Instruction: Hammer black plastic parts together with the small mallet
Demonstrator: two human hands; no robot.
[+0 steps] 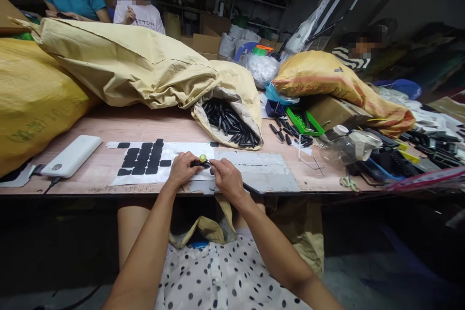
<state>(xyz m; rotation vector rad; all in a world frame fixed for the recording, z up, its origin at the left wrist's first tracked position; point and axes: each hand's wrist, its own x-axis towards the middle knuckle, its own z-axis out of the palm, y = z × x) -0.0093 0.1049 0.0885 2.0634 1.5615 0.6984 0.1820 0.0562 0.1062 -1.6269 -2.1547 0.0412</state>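
Note:
My left hand (183, 169) is closed on a small black plastic part (198, 162), just above the table's front edge. A round yellow-green piece (202, 158) shows at the top of that part. Close against its right end, my right hand (227, 177) pinches with thumb and forefinger; what lies in the pinch is too small to make out. A dark rod (250, 188) sticks out below the right hand. Left of my hands, several black rounded-square pads (145, 157) lie in rows on a white sheet (178, 149). Beneath my hands is a grey-white board (261, 169).
A tan sack (247, 82) lies open behind my hands, with slim black parts (227, 121) inside. A white power bank (72, 156) rests at left. Rightward are a green tray (305, 121), a clear jar (358, 145) and scissors (349, 183). Other people sit across the table.

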